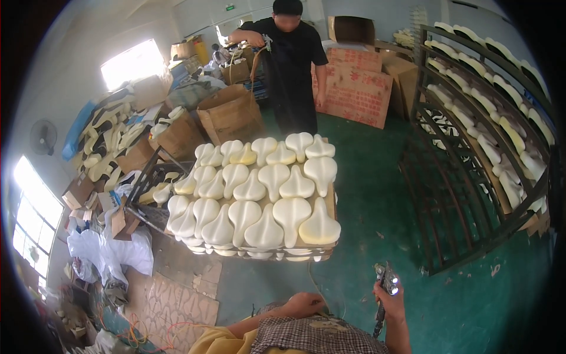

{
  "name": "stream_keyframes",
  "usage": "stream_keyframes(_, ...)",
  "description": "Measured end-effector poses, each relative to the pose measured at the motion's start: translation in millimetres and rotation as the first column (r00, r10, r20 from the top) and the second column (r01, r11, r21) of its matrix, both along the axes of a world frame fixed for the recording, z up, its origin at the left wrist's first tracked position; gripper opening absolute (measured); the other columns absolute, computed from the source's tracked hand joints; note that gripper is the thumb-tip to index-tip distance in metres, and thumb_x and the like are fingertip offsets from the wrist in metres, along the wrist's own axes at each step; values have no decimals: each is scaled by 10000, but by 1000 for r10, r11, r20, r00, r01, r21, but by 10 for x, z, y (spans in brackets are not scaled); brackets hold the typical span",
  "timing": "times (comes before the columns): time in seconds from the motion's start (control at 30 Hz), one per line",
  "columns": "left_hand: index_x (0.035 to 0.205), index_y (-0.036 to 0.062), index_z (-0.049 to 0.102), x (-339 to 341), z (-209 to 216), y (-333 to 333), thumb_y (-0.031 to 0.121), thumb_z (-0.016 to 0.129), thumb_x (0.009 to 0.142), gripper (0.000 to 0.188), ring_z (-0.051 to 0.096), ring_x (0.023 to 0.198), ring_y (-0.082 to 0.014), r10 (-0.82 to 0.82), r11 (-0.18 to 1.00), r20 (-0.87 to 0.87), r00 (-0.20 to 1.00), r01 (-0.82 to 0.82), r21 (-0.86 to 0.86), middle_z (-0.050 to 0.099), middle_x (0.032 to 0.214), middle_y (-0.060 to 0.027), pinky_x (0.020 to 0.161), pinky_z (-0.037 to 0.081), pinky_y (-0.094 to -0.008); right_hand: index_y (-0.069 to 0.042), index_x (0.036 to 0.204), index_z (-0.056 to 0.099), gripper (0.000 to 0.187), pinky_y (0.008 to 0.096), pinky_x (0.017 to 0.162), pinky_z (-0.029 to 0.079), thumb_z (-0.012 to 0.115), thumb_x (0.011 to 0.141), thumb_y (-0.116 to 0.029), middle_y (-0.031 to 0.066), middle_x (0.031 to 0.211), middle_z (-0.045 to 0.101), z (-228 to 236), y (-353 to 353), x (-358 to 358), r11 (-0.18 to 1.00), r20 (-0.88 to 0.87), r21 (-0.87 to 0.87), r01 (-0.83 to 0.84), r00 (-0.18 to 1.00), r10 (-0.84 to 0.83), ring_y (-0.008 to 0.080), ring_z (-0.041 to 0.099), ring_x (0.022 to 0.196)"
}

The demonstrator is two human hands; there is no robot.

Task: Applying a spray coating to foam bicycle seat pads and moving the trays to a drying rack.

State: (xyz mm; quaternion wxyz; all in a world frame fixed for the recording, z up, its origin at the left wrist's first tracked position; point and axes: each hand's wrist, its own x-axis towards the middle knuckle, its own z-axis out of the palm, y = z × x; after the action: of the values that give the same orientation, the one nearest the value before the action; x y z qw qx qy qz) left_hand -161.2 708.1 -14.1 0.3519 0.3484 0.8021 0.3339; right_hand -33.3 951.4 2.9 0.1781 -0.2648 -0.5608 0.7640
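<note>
Cream-white bicycle saddle pads (262,224) lie in rows, noses pointing alternately, on a stacked board in front of me. More pads show at the stack's lower edge. My right hand (394,301), to the right of the stack and apart from it, is closed round a metal spray gun (386,279). Close to my waist, my left hand (306,304) is curled in, below the stack's near edge. Its fingers are partly hidden, and whatever they may hold does not show. A thin hose (318,284) runs past that hand.
Across the stack stands a person (290,74) holding another spray gun (267,42) with a brown hose. A dark metal rack (427,177) of pads stands right. Cartons (230,112) and heaped pads crowd the left; flattened cardboard (183,307) and orange cords (138,333) lie on the floor.
</note>
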Motion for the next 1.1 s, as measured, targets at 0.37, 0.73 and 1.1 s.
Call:
stream_keyframes(0.37, 882, 45, 622, -21, -16, 20, 277, 555, 837, 246, 608, 757, -363, -5, 1000, 8, 1000, 5, 11, 637, 811, -176, 693, 484, -408, -4, 1213, 475, 534, 199, 494, 438, 684, 721, -13, -4, 772, 581, -54, 23, -11, 999, 0, 37, 1, 1000, -1, 60, 538, 627)
stream_keyframes(0.73, 844, 29, 623, -28, 33, 44, 272, 559, 832, 252, 610, 734, -354, 17, 1000, 28, 999, -17, 12, 633, 787, -182, 673, 483, -401, -14, 1238, 460, 568, 197, 487, 451, 695, 722, -29, -5, 777, 586, -85, 43, -9, 999, 35, 51, -2, 999, 0, 61, 541, 629)
stream_keyframes(1.1, 852, 24, 622, -46, 30, 69, 261, 569, 825, 245, 613, 721, -352, 24, 999, 20, 1000, -24, 30, 633, 773, -181, 667, 483, -402, -13, 1226, 471, 554, 203, 485, 446, 689, 717, -25, 2, 767, 585, -102, 45, -39, 998, 39, 62, 2, 999, -4, 66, 541, 615)
